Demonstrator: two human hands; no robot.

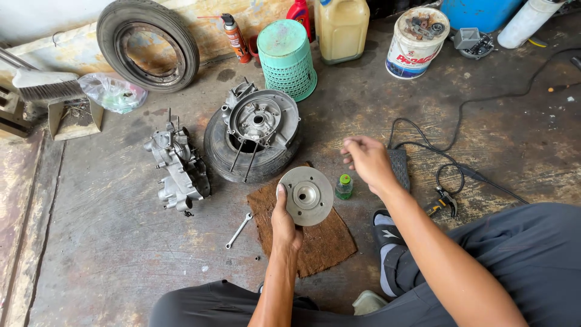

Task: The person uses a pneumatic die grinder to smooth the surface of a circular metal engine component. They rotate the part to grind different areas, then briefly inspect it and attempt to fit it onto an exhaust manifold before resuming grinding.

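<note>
My left hand [284,221] holds a round grey metal disc [307,195] with a raised hub, gripped at its left edge above a brown mat [321,242]. To the right of the disc, my right hand [367,160] hovers with fingers loosely curled, and I cannot see anything in it. Just below that hand a small green-capped bottle [344,186] stands on the floor. An engine case half [261,120] rests on a tyre [242,160] ahead of the disc. Another engine casing [177,171] lies to its left.
A wrench [238,231] lies left of the mat. Along the back wall stand a tyre [148,43], a green basket [286,57], a spray can [235,37], a jug [341,27] and a white bucket [414,42]. A black cable [460,121] runs at the right. My knees frame the bottom.
</note>
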